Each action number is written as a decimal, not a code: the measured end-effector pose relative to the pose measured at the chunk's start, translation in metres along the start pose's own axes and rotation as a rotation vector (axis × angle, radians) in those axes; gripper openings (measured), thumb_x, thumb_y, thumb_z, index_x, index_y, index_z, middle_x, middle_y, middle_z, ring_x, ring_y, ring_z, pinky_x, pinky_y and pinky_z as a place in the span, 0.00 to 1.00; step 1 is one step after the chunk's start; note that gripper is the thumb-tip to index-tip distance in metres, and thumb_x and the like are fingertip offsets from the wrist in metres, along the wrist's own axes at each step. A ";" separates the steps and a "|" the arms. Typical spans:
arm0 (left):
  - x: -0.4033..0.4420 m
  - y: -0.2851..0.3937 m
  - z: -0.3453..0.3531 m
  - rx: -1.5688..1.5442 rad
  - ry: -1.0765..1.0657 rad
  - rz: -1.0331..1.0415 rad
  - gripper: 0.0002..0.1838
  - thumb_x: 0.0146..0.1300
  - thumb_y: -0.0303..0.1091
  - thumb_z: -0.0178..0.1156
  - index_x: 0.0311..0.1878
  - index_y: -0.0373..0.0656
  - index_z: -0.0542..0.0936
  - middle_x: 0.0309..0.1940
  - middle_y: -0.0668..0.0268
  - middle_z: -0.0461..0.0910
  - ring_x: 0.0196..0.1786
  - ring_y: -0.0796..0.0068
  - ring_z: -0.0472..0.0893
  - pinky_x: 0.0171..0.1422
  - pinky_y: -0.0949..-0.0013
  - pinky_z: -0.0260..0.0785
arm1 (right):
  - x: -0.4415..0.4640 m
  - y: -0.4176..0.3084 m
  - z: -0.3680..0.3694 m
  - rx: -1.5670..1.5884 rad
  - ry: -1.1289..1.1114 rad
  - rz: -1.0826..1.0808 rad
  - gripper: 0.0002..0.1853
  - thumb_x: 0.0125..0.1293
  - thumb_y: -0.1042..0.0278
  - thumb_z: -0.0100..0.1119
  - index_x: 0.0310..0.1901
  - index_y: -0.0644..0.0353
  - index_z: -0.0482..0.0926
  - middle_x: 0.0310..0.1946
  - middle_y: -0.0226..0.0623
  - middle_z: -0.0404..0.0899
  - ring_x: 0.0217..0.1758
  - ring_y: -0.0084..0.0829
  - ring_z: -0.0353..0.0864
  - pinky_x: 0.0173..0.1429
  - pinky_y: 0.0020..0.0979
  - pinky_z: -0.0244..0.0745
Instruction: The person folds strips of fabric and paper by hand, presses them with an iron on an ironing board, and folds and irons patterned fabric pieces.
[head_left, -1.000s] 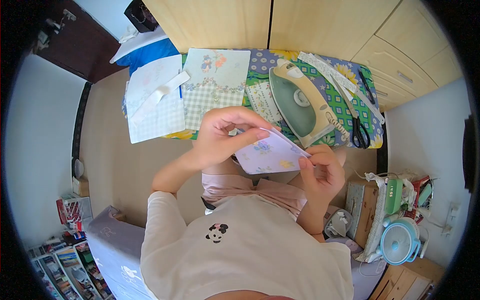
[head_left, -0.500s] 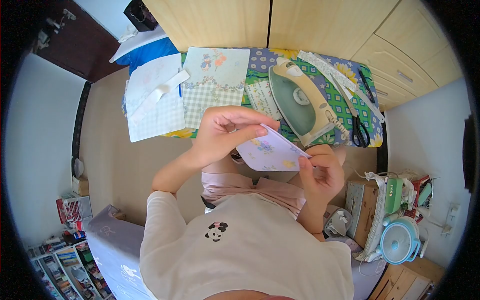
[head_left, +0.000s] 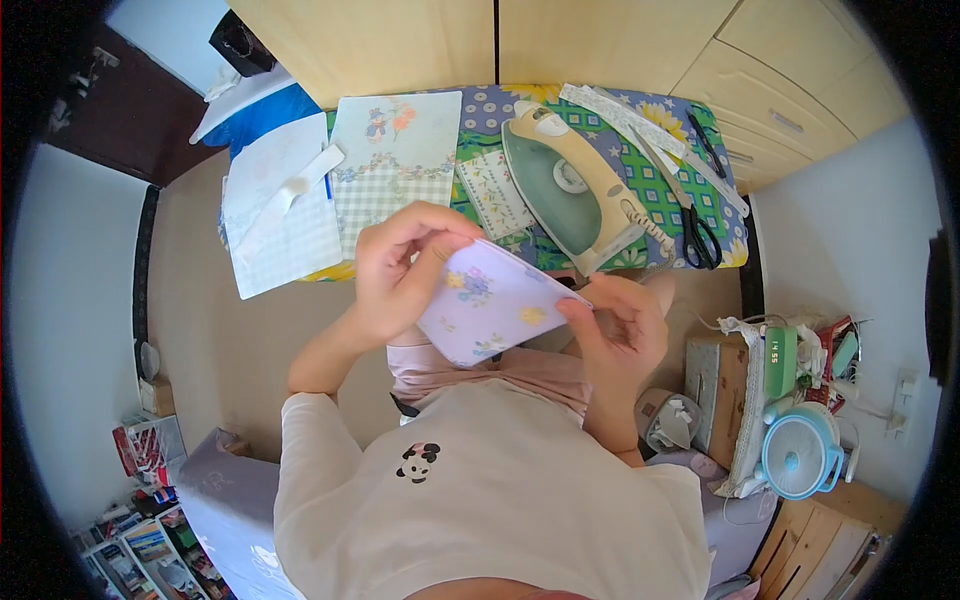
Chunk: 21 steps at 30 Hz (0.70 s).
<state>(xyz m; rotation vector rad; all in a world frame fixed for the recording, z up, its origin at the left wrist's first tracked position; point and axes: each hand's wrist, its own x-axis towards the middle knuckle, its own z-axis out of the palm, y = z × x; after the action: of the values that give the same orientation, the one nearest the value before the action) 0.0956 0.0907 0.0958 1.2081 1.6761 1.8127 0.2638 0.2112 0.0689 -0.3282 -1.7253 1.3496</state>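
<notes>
Held up above my lap is a small folded lavender cloth (head_left: 497, 302) with a floral print, shaped like a flat pouch with rounded lower corners. My left hand (head_left: 405, 262) pinches its upper left corner between thumb and fingers. At the opposite end of the top edge, my right hand (head_left: 622, 325) grips the right corner with thumb and forefinger. The printed face is turned up to me; the underside is hidden. Beyond the cloth, on the patterned ironing surface (head_left: 655, 200), rests a cream and green iron (head_left: 575, 185) beside a small folded print cloth (head_left: 495, 195).
Two pale checked pieces (head_left: 395, 160) lie at the left of the surface, with a white strip (head_left: 290, 195) across one. Black-handled scissors (head_left: 700, 238) and a ruler (head_left: 715, 180) lie at the right. A blue fan (head_left: 800, 455) and green clock (head_left: 780, 362) stand lower right.
Both hands have shifted left with the cloth, and its printed face now shows more fully. The whole view has also shifted slightly.
</notes>
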 end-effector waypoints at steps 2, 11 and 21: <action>0.001 -0.003 -0.002 0.023 -0.008 0.042 0.06 0.63 0.17 0.50 0.38 0.34 0.77 0.35 0.60 0.81 0.38 0.76 0.80 0.43 0.76 0.72 | -0.001 0.000 0.001 0.018 0.077 0.068 0.09 0.52 0.83 0.66 0.35 0.65 0.79 0.27 0.37 0.80 0.30 0.22 0.77 0.33 0.21 0.72; 0.004 0.001 0.003 0.240 0.095 0.230 0.06 0.59 0.16 0.55 0.36 0.34 0.80 0.32 0.62 0.82 0.32 0.79 0.81 0.36 0.78 0.72 | 0.000 0.009 0.008 0.134 0.120 0.079 0.13 0.56 0.82 0.62 0.45 0.68 0.77 0.32 0.35 0.80 0.33 0.19 0.76 0.39 0.18 0.69; -0.009 -0.003 -0.004 0.131 0.104 0.168 0.06 0.57 0.17 0.58 0.38 0.34 0.81 0.32 0.63 0.83 0.33 0.82 0.80 0.38 0.80 0.71 | 0.001 0.027 0.021 0.050 0.056 0.136 0.07 0.63 0.72 0.57 0.34 0.66 0.80 0.20 0.28 0.75 0.22 0.13 0.66 0.26 0.18 0.60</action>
<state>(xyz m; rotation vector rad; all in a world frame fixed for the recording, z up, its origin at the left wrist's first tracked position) 0.0965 0.0823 0.0902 1.3682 1.8247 1.9195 0.2390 0.2082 0.0456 -0.4574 -1.6445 1.4652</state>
